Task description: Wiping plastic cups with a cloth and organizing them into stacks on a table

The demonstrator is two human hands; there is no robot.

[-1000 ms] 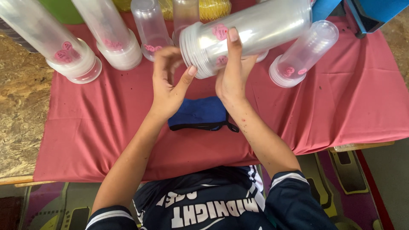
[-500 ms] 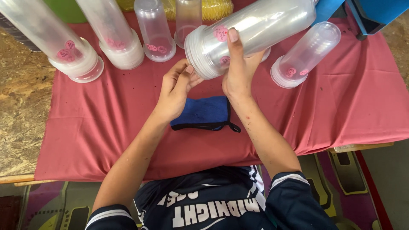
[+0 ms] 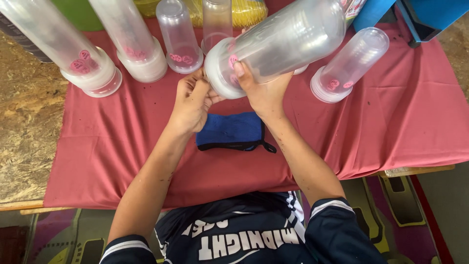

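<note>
My right hand [image 3: 262,90] grips a tilted stack of clear plastic cups [image 3: 278,44] from below, thumb pressed beside a pink sticker near the rim. My left hand [image 3: 193,100] has its fingers pinched at the rim of the lowest cup in that stack. A folded blue cloth [image 3: 232,132] lies on the red tablecloth [image 3: 107,146] just under both hands.
Several other stacks of clear cups with pink stickers stand upside down along the back: far left [image 3: 73,49], left [image 3: 129,39], middle [image 3: 178,36] and right [image 3: 349,63]. A yellow mesh bag [image 3: 249,11] and blue box [image 3: 420,12] lie behind. Chipboard tabletop [image 3: 22,127] shows at the left.
My left hand went from flat against the stack's base to fingers pinched at its rim. The view has shifted slightly, and the stack stays in my right hand.
</note>
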